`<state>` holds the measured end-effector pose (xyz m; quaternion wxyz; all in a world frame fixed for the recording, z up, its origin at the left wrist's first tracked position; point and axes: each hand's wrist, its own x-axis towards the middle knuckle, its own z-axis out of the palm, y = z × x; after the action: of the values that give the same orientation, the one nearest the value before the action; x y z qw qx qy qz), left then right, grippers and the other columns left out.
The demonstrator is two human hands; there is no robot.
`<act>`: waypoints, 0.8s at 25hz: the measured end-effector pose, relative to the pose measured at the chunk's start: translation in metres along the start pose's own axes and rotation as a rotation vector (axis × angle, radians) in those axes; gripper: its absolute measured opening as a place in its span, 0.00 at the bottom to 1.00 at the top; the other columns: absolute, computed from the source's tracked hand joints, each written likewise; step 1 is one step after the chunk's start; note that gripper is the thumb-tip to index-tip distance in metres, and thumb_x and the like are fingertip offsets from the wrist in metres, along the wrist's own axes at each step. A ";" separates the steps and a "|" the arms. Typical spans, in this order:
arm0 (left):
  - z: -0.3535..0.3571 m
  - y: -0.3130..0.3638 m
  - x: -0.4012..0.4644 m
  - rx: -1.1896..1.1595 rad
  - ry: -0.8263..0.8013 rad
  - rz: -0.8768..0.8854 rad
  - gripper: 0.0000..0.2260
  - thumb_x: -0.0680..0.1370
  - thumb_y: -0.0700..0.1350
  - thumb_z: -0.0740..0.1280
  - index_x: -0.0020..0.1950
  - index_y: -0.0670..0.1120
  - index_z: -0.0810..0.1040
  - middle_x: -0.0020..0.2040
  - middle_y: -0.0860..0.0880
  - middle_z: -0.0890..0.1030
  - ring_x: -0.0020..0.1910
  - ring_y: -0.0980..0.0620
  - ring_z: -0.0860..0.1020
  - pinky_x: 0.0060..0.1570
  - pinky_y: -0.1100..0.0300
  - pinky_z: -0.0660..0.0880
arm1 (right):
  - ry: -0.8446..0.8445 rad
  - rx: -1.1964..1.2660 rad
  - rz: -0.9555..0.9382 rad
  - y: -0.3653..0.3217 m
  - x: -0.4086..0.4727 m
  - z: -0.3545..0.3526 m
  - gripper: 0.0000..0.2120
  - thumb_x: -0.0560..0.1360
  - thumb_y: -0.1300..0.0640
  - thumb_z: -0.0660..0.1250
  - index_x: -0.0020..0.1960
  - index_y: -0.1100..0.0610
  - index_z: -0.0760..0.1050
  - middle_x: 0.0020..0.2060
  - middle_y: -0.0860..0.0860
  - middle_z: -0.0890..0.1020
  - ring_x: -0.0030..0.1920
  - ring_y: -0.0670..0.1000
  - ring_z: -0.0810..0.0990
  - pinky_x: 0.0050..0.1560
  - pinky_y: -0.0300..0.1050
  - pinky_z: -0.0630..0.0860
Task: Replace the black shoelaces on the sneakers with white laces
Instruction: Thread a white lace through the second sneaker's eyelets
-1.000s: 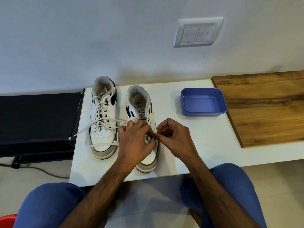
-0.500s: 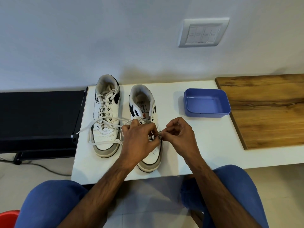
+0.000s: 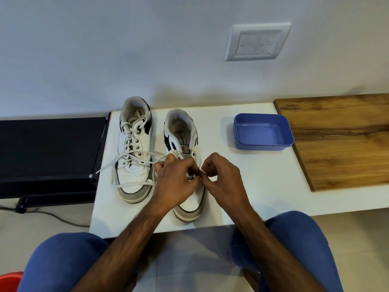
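Head view: both hands (image 3: 176,182) pinch white lace (image 3: 160,160) over right sneaker (image 3: 190,199).

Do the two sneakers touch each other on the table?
Apart. The head view shows bare white table between the left sneaker and the right sneaker along their sides.

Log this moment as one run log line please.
stage: lacing right sneaker | left hand: pinches white lace | right hand: pinches lace end | left sneaker: laced
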<state>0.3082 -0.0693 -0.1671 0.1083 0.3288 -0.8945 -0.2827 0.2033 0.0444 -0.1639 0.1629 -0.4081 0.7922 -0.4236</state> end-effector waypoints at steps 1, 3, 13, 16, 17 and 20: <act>-0.001 -0.001 0.000 -0.015 -0.017 0.016 0.04 0.74 0.52 0.71 0.44 0.58 0.77 0.41 0.64 0.79 0.51 0.61 0.64 0.50 0.56 0.52 | 0.019 0.029 0.044 -0.001 0.000 0.001 0.14 0.70 0.66 0.75 0.45 0.52 0.73 0.39 0.45 0.79 0.41 0.46 0.79 0.42 0.44 0.79; -0.003 -0.005 -0.001 -0.012 -0.048 0.061 0.05 0.75 0.52 0.72 0.45 0.60 0.76 0.42 0.67 0.78 0.51 0.63 0.63 0.50 0.57 0.52 | 0.053 0.158 0.192 -0.004 0.002 0.000 0.13 0.69 0.66 0.76 0.45 0.54 0.74 0.38 0.47 0.80 0.38 0.44 0.79 0.38 0.37 0.77; -0.014 -0.022 0.001 -0.222 -0.185 0.095 0.15 0.74 0.41 0.74 0.49 0.58 0.72 0.52 0.68 0.77 0.58 0.62 0.70 0.63 0.52 0.58 | 0.127 0.095 0.187 -0.006 -0.004 -0.001 0.11 0.71 0.66 0.74 0.43 0.51 0.78 0.36 0.43 0.82 0.41 0.43 0.82 0.42 0.38 0.78; -0.011 -0.024 0.003 -0.287 -0.200 0.079 0.15 0.75 0.41 0.71 0.51 0.60 0.71 0.51 0.66 0.79 0.58 0.59 0.73 0.64 0.44 0.64 | 0.108 0.251 0.343 -0.002 0.001 -0.006 0.11 0.70 0.64 0.77 0.44 0.50 0.80 0.36 0.47 0.84 0.39 0.42 0.83 0.40 0.33 0.77; -0.010 -0.024 0.004 -0.296 -0.193 0.078 0.15 0.74 0.43 0.69 0.51 0.61 0.71 0.50 0.66 0.79 0.58 0.58 0.74 0.63 0.42 0.65 | 0.100 0.284 0.370 -0.002 0.002 -0.006 0.11 0.70 0.64 0.78 0.44 0.50 0.80 0.36 0.47 0.84 0.39 0.42 0.83 0.40 0.32 0.77; -0.007 -0.024 0.004 -0.252 -0.138 0.079 0.14 0.72 0.46 0.71 0.51 0.60 0.71 0.47 0.63 0.80 0.57 0.58 0.75 0.63 0.44 0.64 | 0.080 0.307 0.361 -0.002 0.001 -0.004 0.11 0.70 0.64 0.77 0.45 0.51 0.79 0.37 0.47 0.83 0.39 0.42 0.81 0.38 0.30 0.75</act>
<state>0.3199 -0.0898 -0.1755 0.0980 0.2567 -0.8695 -0.4104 0.2010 0.0449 -0.1602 0.2644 -0.2132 0.7844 -0.5189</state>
